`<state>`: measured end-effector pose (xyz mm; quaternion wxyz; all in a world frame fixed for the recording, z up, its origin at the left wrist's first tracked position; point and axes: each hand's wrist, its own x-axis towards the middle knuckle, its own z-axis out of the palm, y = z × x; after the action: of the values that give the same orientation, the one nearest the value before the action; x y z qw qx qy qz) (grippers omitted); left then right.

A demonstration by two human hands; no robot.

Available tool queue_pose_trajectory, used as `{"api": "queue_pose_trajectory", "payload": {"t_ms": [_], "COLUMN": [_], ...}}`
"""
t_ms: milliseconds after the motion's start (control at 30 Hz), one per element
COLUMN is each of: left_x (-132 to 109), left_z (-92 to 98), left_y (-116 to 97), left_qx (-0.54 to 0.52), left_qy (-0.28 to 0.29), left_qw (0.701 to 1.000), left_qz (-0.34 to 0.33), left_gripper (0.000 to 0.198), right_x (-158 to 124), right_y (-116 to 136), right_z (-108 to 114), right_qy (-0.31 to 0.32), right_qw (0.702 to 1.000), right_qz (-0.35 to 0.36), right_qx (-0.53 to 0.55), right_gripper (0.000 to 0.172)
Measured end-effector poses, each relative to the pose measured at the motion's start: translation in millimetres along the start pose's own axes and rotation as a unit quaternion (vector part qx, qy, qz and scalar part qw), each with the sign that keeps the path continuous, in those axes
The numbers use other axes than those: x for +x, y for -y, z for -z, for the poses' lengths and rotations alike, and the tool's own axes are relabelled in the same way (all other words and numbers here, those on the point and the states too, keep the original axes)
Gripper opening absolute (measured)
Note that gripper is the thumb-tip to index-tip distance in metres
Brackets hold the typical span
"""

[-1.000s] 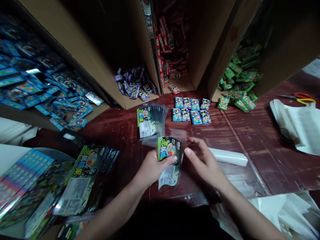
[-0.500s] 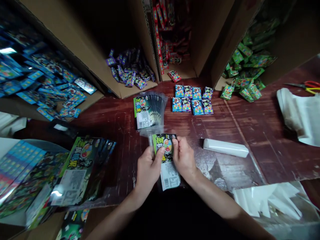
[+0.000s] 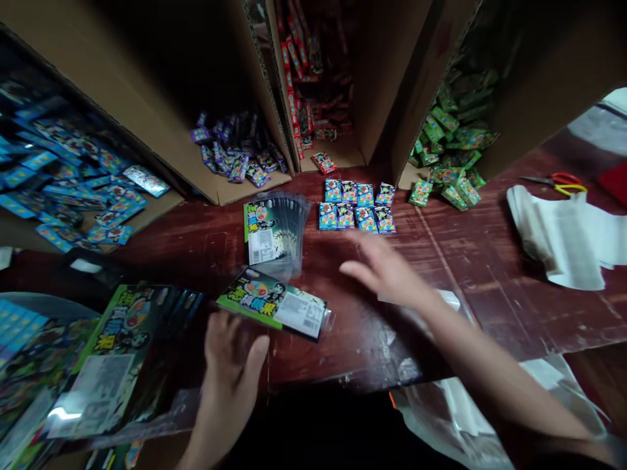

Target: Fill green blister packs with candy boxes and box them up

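Note:
A printed packaging bag (image 3: 274, 301), black and green with a white label, lies aslant on the dark red table (image 3: 313, 365). My left hand (image 3: 232, 365) is just off its near left corner, fingers apart, holding nothing. Over the table to the right, my right hand (image 3: 379, 264) is open and blurred by motion, close to two rows of small blue and purple candy boxes (image 3: 356, 207). Behind the bag is a fanned stack of similar printed bags (image 3: 274, 232). A white roll (image 3: 448, 300) is partly hidden behind my right forearm.
Cardboard cartons along the back hold blue boxes (image 3: 73, 176), purple boxes (image 3: 240, 156), red boxes (image 3: 323, 162) and green boxes (image 3: 453, 163). More printed bags (image 3: 108, 359) lie at the left. Scissors (image 3: 558, 183) and white sheets (image 3: 558, 235) are at the right.
Both hands have let go of the printed bag, which now lies flat and turned on the table. My left hand moved left and my right hand forward. The view has shifted right.

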<state>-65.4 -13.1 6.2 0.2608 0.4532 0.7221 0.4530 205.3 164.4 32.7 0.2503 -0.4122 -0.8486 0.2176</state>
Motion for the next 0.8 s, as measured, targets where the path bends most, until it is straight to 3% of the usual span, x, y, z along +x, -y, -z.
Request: {"api": "queue_pose_trajectory", "payload": {"t_ms": [67,167,233,300,400,567,700,800], "left_x": [0.4,23.4,49.0,73.2,90.2,71.9,57.4,49.3], "left_z": [15.8,17.9,6.9,-5.3,-14.2,-9.9,-10.1,-11.9], "left_y": [-9.2,-27.9,-37.2,-41.6,-40.5,-31.3,-19.5,-10.0], "left_qx": [0.162,0.332,0.37,0.391,0.392,0.358,0.336,0.322], "left_qy": [0.031,0.232,0.342,0.38,0.41,0.466,0.423,0.363], "left_qw": [0.975,0.848,0.769,0.743,0.744,0.751,0.788,0.832], "left_qz": [-0.15,-0.341,-0.393,-0.388,-0.352,-0.301,-0.296,-0.268], "left_gripper": [0.1,0.087,0.083,0.083,0.078,0.087,0.081,0.111], "right_x": [14.0,27.7,30.5,28.5,20.3,12.3,14.9,10.4], "right_y": [-57.4,-125.3,-146.8,-151.2,-141.7,-132.1,-128.5,-97.0], "right_z": [32.3,42.9,32.1,20.3,15.5,23.3,25.0,29.3], "right_qy": [-0.022,0.052,0.111,0.133,0.135,0.132,0.09,0.037], "right_qw": [0.993,0.972,0.954,0.945,0.942,0.945,0.956,0.969], "right_qz": [0.031,0.057,0.079,0.085,0.072,0.032,-0.002,0.0], "right_qx": [-0.115,-0.224,-0.266,-0.288,-0.297,-0.298,-0.28,-0.243], "right_gripper": [0.062,0.062,0.065,0.068,0.067,0.069,0.066,0.068]}}
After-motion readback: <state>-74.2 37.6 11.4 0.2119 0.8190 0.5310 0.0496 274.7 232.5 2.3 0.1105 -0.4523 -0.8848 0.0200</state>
